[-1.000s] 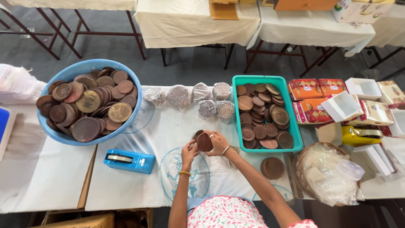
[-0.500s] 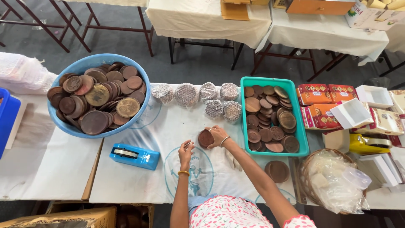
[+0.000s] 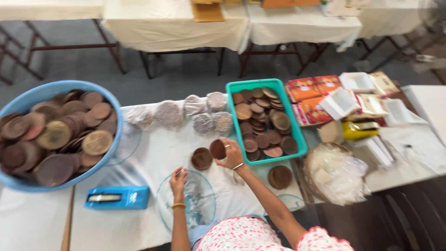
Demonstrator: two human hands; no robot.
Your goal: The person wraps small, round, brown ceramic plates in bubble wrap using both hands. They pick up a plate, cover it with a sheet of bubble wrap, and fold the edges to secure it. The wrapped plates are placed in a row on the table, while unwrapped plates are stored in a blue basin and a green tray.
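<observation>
My right hand [image 3: 231,153] holds a round brown disc [image 3: 217,149] upright just above the white-covered table [image 3: 153,158]. A second brown disc [image 3: 201,158] lies flat on the cloth just left of it. My left hand [image 3: 178,178] rests on the table beside a clear round plastic lid [image 3: 193,201], fingers loosely together, holding nothing that I can see. A green tray [image 3: 297,139] full of brown discs stands just right of my right hand.
A big blue bowl [image 3: 114,135] heaped with brown discs stands at the left. Wrapped disc stacks [image 3: 186,111] line the far side. A blue box [image 3: 118,198], a lone stack of discs [image 3: 280,177], a basket of plastic bags [image 3: 334,174] and orange and white cartons [image 3: 339,95] surround me.
My hands have parted: the right one still holds a disc, another disc now lies on the cloth, and the left hand has dropped to the clear lid. The view has swung to the right.
</observation>
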